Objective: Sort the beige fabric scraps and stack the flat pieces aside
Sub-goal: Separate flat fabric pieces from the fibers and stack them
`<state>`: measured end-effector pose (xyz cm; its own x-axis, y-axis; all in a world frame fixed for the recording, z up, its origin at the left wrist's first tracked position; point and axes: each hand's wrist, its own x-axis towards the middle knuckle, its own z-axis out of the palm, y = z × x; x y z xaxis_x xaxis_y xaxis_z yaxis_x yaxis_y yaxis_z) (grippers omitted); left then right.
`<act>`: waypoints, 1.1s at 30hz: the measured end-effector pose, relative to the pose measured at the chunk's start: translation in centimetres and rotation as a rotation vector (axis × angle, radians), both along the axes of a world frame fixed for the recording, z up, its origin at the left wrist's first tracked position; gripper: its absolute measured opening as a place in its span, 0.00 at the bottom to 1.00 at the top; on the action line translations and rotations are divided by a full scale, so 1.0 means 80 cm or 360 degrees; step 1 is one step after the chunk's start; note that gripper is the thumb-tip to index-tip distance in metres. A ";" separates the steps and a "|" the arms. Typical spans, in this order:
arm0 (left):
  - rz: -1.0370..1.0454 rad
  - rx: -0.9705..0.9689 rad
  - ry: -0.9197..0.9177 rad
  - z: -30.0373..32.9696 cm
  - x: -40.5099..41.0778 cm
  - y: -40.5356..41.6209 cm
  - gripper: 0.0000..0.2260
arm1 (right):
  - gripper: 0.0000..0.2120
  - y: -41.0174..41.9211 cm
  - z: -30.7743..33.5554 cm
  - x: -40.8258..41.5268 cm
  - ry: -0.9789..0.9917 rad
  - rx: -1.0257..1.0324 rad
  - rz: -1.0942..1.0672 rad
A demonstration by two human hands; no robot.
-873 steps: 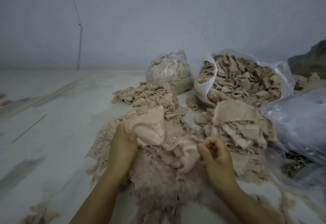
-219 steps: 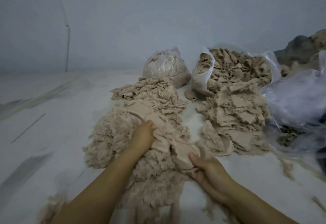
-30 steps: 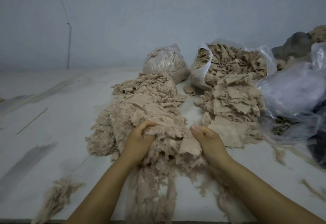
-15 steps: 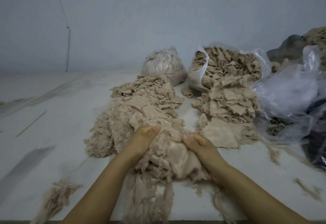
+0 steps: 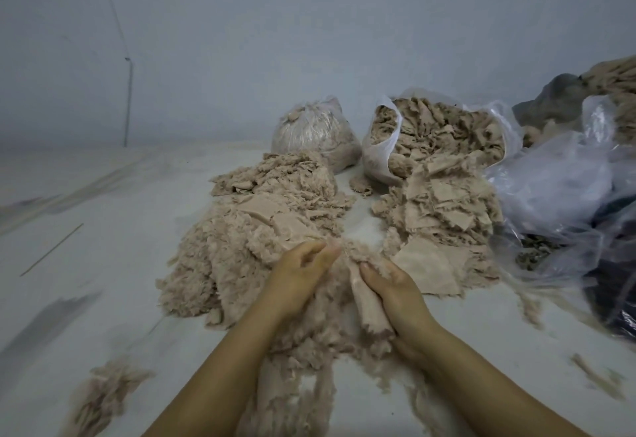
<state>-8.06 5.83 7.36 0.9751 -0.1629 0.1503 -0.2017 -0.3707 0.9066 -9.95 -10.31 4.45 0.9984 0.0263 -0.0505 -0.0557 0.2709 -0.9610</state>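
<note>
Head view: right hand (image 5: pixel 395 285) now gripping a flat scrap (image 5: pixel 366 302)

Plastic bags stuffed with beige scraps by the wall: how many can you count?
2: a closed bag at centre back, an open bag right of it. Crumpled plastic at right may hide more.

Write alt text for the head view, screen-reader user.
Two bare hands work in a loose pile of beige fabric scraps on a pale surface: the right hand grips a flat piece, the left hand rests on the fluff. A stack of flat pieces lies to the right, with an open bag of scraps behind.
</note>
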 end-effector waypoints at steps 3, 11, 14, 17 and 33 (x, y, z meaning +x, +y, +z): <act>-0.0134 -0.0577 0.0435 -0.002 -0.007 -0.031 0.16 | 0.10 0.007 0.000 -0.006 -0.0077 0.0145 0.0008; -0.0049 -0.0325 0.0348 -0.007 -0.014 -0.048 0.09 | 0.15 -0.007 0.002 0.000 -0.0359 -0.0679 -0.0251; -0.0043 -0.0349 0.0275 -0.005 -0.016 -0.048 0.10 | 0.18 -0.011 -0.005 0.007 -0.0373 -0.0783 -0.0524; -0.0071 -0.0330 0.0283 -0.005 -0.016 -0.048 0.10 | 0.17 -0.014 -0.011 0.009 -0.0357 -0.0791 -0.0683; 0.0051 -0.0452 0.0288 0.010 -0.010 -0.028 0.12 | 0.28 -0.025 -0.002 -0.012 0.0100 -0.0413 0.0233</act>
<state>-8.88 3.56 8.12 0.9941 -0.1083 0.0094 -0.0205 -0.1015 0.9946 -10.91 -12.33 4.31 0.9797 0.1478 -0.1358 -0.1375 0.0015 -0.9905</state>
